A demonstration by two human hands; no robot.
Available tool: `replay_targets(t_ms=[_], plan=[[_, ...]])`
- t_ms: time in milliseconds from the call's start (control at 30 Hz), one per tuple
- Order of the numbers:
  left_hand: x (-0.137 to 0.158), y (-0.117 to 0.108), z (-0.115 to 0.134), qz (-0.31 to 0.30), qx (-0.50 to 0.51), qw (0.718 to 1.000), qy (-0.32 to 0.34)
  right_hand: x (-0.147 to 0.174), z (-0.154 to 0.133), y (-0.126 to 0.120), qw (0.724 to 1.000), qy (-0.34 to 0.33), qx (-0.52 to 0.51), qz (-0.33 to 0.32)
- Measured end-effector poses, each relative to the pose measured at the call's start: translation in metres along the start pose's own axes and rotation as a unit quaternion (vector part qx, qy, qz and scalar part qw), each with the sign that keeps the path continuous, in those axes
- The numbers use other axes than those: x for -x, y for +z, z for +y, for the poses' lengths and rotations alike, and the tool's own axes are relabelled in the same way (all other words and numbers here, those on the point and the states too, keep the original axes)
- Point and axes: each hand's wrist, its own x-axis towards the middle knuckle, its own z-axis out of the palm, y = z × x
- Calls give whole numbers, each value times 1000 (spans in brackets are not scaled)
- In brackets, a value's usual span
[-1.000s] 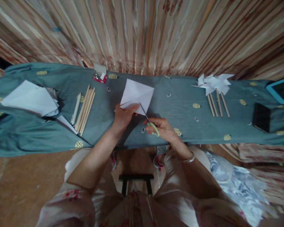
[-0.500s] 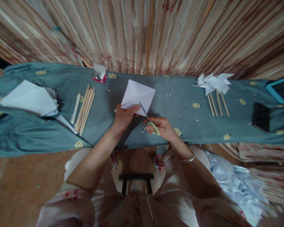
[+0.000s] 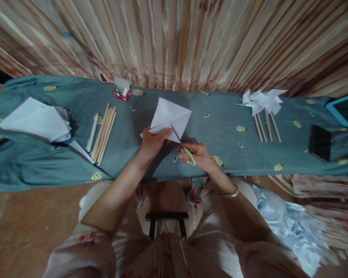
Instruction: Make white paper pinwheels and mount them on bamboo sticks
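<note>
A creased white square of paper (image 3: 170,116) is held up over the teal cloth-covered table (image 3: 220,135). My left hand (image 3: 152,142) pinches its near left corner. My right hand (image 3: 198,155) grips green-handled scissors (image 3: 185,148), and their blades reach into the paper's near edge from the right. Both hands are just above the table's front edge.
Wooden sticks and a white tube (image 3: 103,133) lie left of my hands, beside a stack of white paper (image 3: 36,120). A small red box of pins (image 3: 121,94) sits at the back. Finished white pinwheels (image 3: 262,103) on sticks, a black phone (image 3: 320,143) and a blue-cased tablet (image 3: 346,110) lie right.
The paper has shifted slightly to the right and the scissor blades sit a little deeper in its edge. Both hands otherwise stay in place.
</note>
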Motion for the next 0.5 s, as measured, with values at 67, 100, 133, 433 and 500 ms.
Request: replay_targets(t_ms=[67,100,133,433,500], plan=[[0,0,0,0,-3,1000,0,0,-1,0,1000,-1,-2,-3],[0,0,0,2,-3,1000,-2,0,-2,0,1000,-1,-3,-3],[0,0,0,1,-2,1000,-3,0,-1,0,1000,-2,-2,-4],[0,0,2,-3,-4,1000,-5,0,2,-1,1000,-15,7,-6],[0,0,2,1,-7,1000,-6,0,1,-1,1000,-15,5,-6]])
